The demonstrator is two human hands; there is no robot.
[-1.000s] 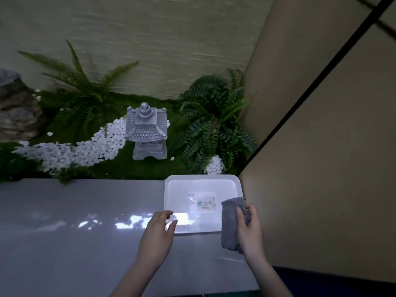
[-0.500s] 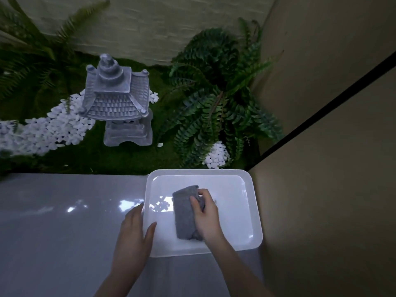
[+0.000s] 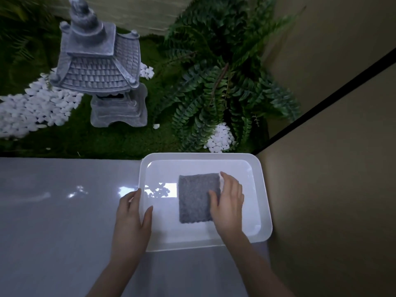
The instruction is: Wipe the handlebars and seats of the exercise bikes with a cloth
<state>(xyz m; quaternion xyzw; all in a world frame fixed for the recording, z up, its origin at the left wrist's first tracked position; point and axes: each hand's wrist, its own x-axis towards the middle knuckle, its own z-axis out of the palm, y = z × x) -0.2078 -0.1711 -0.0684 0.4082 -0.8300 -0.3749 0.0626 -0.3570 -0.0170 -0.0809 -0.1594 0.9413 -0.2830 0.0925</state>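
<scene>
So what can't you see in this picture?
Head view:
Exercise bikes: none in frame.
Cloth: its right edge is under the right hand.
Tray: glare hides whether it holds water; left hand covers part of its left rim.
Stone lantern: top blurred, cut by the upper edge.

Setting: indoor ornamental garden display, Japanese style. Evidence: grey stone pagoda lantern (image 3: pixel 100 67) on moss-green ground cover (image 3: pixel 102 140), winding band of white pebbles (image 3: pixel 36 110), ferns (image 3: pixel 214 86). Enclosed by textured back wall (image 3: pixel 139 11) and beige wall panels (image 3: pixel 332 168) with black strip (image 3: pixel 321 108). Glossy grey bench (image 3: pixel 53 211) borders it. Building type: cannot tell.
</scene>
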